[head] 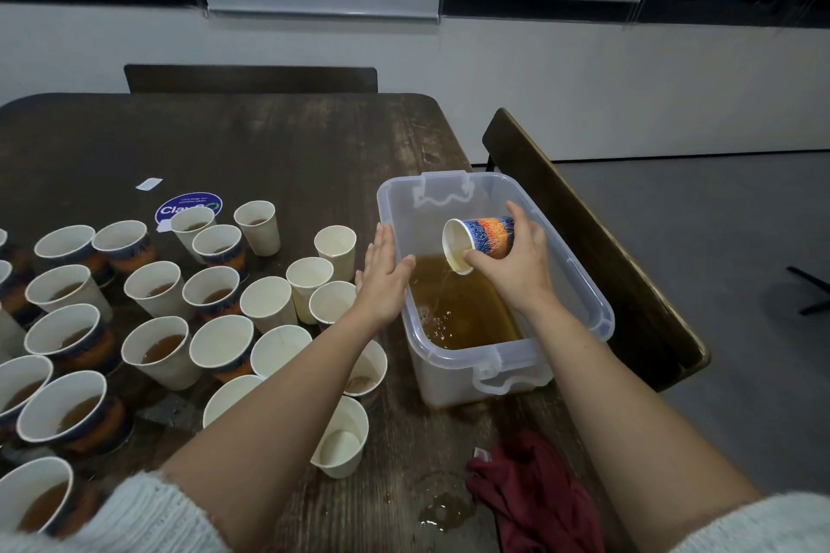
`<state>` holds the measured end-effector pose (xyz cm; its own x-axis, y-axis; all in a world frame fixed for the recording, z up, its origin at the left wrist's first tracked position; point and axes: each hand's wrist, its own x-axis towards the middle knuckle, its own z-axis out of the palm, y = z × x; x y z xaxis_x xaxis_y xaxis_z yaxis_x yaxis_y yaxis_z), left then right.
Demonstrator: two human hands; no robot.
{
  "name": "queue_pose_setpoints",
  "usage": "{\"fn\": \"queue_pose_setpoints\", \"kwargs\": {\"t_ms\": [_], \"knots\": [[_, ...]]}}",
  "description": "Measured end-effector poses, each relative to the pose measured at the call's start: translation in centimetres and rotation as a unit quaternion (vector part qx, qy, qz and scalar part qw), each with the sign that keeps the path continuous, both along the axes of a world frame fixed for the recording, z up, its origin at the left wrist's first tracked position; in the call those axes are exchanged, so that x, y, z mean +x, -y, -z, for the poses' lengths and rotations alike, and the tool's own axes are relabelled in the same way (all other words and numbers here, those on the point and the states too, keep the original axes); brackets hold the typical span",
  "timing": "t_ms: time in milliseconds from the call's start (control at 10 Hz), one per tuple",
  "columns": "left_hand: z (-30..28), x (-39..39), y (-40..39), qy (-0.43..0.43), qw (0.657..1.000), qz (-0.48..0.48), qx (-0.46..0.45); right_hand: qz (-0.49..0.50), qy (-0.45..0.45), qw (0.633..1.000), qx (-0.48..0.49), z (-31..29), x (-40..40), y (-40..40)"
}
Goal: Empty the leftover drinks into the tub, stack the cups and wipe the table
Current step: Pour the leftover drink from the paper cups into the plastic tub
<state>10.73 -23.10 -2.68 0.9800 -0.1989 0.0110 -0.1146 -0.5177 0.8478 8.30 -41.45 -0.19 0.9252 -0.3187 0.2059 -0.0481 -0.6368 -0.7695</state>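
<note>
One patterned cup (483, 243) tipped sideways over the clear tub (597, 310), gripped by our right hand (523, 265).

Thumb and fingers curl round the cup wall, mouth pointing left and down over amber liquid (462, 310) pooled in the tub's near half. Our left hand (381, 278) hovers flat at the tub's left rim, fingers straight and pressed together, holding nothing. Many paper cups (161, 350) crowd the dark table (278, 148) left of it, most holding brown drink, several near the tub looking empty. The tub sits by the table's right edge, chair (597, 247) just beyond. Maroon cloth (534, 494) lies near the front edge beside a small spill (442, 507); the far tabletop is open.
</note>
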Motion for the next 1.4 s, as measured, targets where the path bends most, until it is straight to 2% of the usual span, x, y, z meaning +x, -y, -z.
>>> {"fn": "queue_pose_setpoints", "kwargs": {"t_ms": [1100,1200,1400], "knots": [[-0.4,-0.3,0.2,0.000,1.000,-0.005,0.000,-0.019,0.035,0.996,-0.084,0.5,0.1,-0.4],[-0.4,-0.3,0.1,-0.007,1.000,-0.007,0.000,-0.022,0.033,0.997,-0.070,0.4,0.0,-0.4],[-1.2,-0.1,-0.6,-0.010,0.998,0.018,0.051,-0.027,0.001,0.999,0.027,-0.3,0.1,-0.8]]}}
